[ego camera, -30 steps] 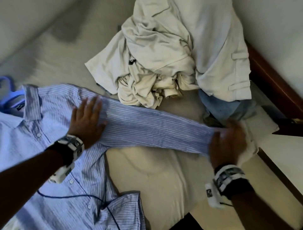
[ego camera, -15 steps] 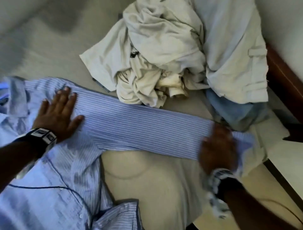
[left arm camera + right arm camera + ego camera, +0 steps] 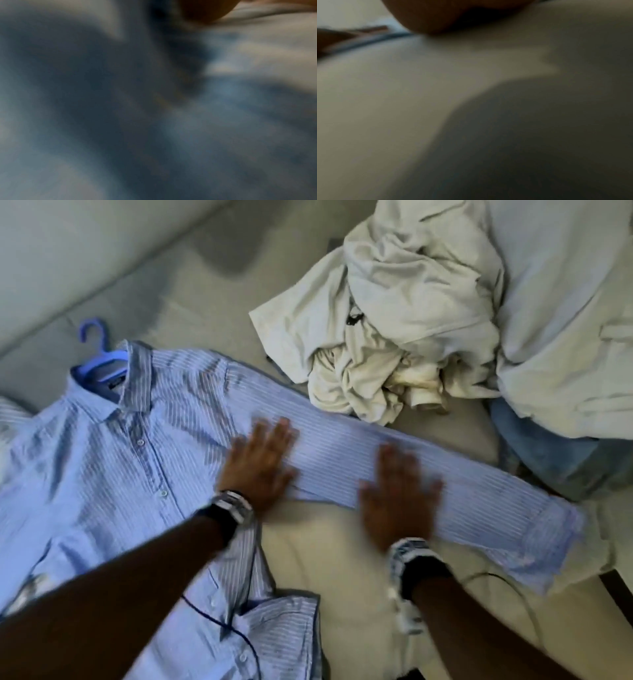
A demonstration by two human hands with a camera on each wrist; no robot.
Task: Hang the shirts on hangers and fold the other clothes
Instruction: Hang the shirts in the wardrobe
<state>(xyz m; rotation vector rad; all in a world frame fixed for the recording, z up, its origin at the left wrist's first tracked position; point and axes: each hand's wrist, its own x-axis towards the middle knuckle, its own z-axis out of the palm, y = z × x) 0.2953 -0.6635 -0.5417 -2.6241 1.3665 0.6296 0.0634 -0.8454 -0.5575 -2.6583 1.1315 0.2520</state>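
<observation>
The blue striped shirt (image 3: 113, 474) lies flat, front up and buttoned, on a pale bed sheet (image 3: 342, 570), filling the left part of the head view. A blue plastic hanger (image 3: 99, 350) sits inside its collar, the hook poking out above the neck toward the upper left. One long sleeve (image 3: 445, 484) stretches straight out from the shoulder across the sheet toward the right, its cuff ending near the lower right.

Both hands lie on that sleeve. The left hand (image 3: 260, 463) is laid palm down close to the armpit, fingers straight and slightly fanned, pointing away from the person. The right hand (image 3: 397, 498) presses flat on the middle of the sleeve just beside it, fingers likewise extended — neither hand curls round the cloth. Each wrist carries a strapped band, and a thin dark cable (image 3: 239, 631) trails from the left one over the shirt's lower front.

Beyond the sleeve, near the top right, sits a crumpled heap of cream and white clothes (image 3: 411, 337); a blue denim garment (image 3: 548, 446) shows under its right edge, close to the cuff.

The wrist views are heavily blurred — the left shows only bluish cloth, the right only pale sheet with a dark edge of the hand above it.
</observation>
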